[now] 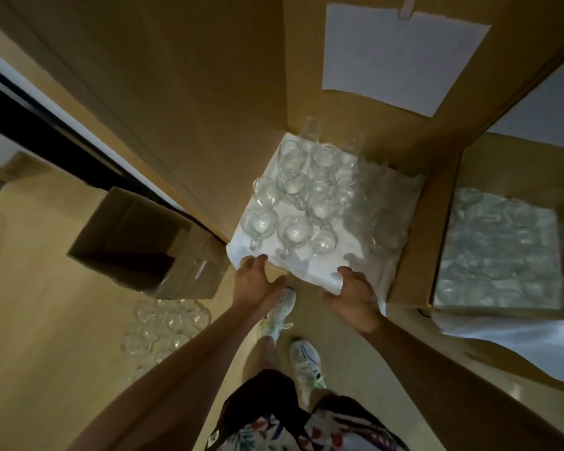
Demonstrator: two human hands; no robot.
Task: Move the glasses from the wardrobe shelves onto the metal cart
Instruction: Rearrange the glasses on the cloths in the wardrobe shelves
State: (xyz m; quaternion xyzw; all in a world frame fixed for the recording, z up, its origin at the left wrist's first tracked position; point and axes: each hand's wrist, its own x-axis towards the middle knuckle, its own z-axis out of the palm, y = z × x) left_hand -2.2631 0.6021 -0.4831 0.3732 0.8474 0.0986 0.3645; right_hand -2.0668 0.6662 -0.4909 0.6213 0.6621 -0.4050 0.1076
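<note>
Your left hand (pixel 258 281) and right hand (pixel 355 292) both reach to the front edge of the white cloth (pixel 310 265) on the wardrobe shelf (pixel 404 281). Their fingers curl at that edge, but you cannot tell whether they grip it. The glasses (pixel 293 190) stand clustered on the cloth, beyond your hands.
</note>
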